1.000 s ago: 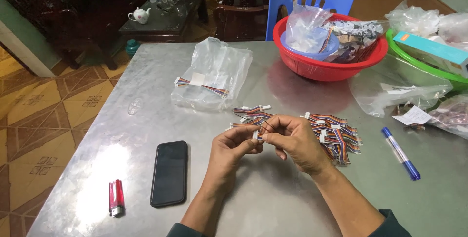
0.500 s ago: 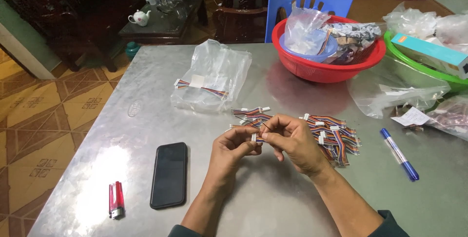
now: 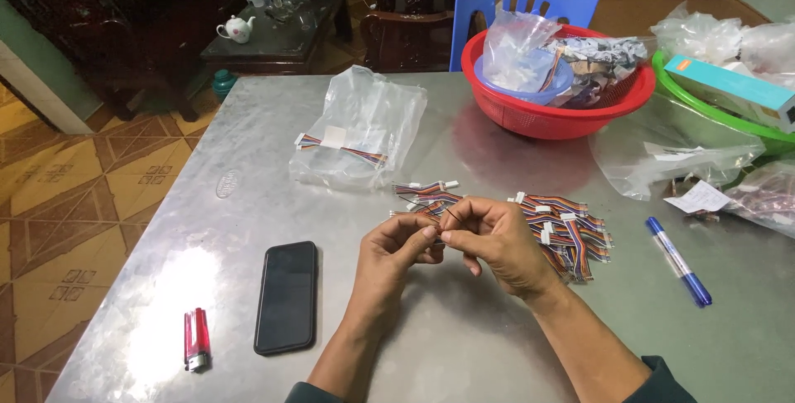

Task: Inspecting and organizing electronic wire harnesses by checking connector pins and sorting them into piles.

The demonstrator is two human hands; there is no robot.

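Note:
My left hand (image 3: pixel 397 247) and my right hand (image 3: pixel 495 237) meet over the middle of the metal table (image 3: pixel 464 353), fingertips pinched together on a small bundle of multicoloured ribbon cables with white connectors (image 3: pixel 424 209). A thin dark tie shows between the fingertips. Just beyond the hands lie a few more loose cables (image 3: pixel 426 189). To the right of my right hand sits a pile of the same rainbow cables (image 3: pixel 571 229).
A black phone (image 3: pixel 286 295) and a red lighter (image 3: pixel 196 338) lie at the left front. A clear plastic bag with one cable (image 3: pixel 356 134) lies further back. A red basket (image 3: pixel 546 117), a blue marker (image 3: pixel 679 260), plastic bags and a green basket (image 3: pixel 729 113) fill the right side.
The hands stay in nearly the same spot; the fingers have shifted slightly around the cable bundle. Nothing else on the table moved.

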